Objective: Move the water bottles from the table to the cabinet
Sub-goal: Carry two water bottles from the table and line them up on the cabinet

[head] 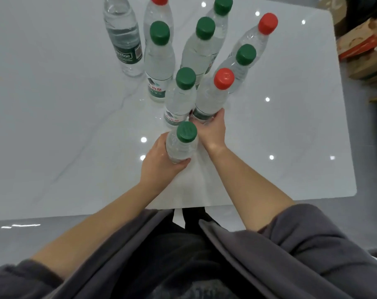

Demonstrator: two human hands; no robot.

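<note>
The glossy white marble-patterned counter (291,126) carries a cluster of upright clear plastic water bottles (159,61), none yet moved; no cabinet is in view. The left hand (159,157) wraps round the nearest green-capped bottle (181,145). The right hand (211,130) clasps the red-capped bottle (212,98) low down, likely so that two go per trip.

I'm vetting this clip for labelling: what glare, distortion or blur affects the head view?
Head view: small bright light reflections dot the glossy table; wide-angle distortion fans the upright bottles outward; the green-capped bottle in the left hand and the red-capped bottle in the right hand look sharp; the grey sleeves at the bottom are soft.
</note>
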